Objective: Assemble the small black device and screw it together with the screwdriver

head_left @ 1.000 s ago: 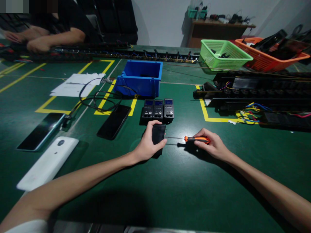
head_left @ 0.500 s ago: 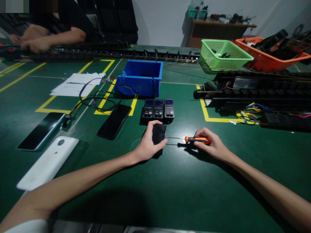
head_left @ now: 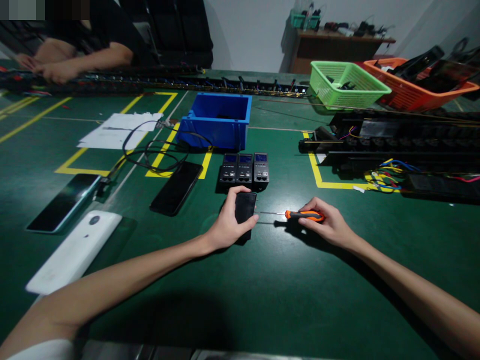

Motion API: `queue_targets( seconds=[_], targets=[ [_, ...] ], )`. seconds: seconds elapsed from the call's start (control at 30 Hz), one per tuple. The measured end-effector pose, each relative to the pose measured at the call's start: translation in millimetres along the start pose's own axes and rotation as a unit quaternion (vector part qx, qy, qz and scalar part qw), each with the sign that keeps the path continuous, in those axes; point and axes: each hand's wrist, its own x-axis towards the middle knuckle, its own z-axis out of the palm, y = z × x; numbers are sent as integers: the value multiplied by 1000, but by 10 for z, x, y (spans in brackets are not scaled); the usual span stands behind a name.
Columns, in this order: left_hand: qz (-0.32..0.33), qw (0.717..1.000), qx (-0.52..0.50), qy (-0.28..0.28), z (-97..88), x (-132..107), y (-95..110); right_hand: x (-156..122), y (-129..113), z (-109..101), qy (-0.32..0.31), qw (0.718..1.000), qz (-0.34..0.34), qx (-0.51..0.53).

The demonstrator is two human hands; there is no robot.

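A small black box-shaped device (head_left: 245, 209) is gripped by my left hand (head_left: 225, 222), thumb along its near side and fingers over the far side. My right hand (head_left: 327, 220) is closed around the orange and black handle of a screwdriver (head_left: 304, 215). The thin shaft points left, and its tip meets the right side of the device; the exact spot of contact is too small to make out. Just beyond my left hand stand three similar black devices with small blue screens: one on the left (head_left: 228, 169), one in the middle (head_left: 245, 169) and one on the right (head_left: 261, 170).
Behind them is a blue bin (head_left: 215, 122). Phones (head_left: 177, 189) and a black cable (head_left: 150, 155) lie to the left, near white paper (head_left: 116, 130). Black rails with wires (head_left: 375, 145), a green basket (head_left: 347, 92) and an orange basket (head_left: 435, 95) occupy the right. A co-worker (head_left: 82, 62) sits far left.
My hands, the device and the screwdriver keep nearly the same positions; the handle seems slightly turned. The co-worker's hands have shifted a little.
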Motion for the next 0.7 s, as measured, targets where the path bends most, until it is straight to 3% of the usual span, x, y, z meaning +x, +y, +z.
queue_targets(
  seconds=[0.47, 0.7],
  targets=[
    [0, 1000, 1, 0, 0, -3, -5, 10, -9, -4, -46, 998, 29, 41],
    [-2, 1000, -3, -2, -2, -1, 5, 8, -12, 7, -25, 999, -1, 30]
  ],
)
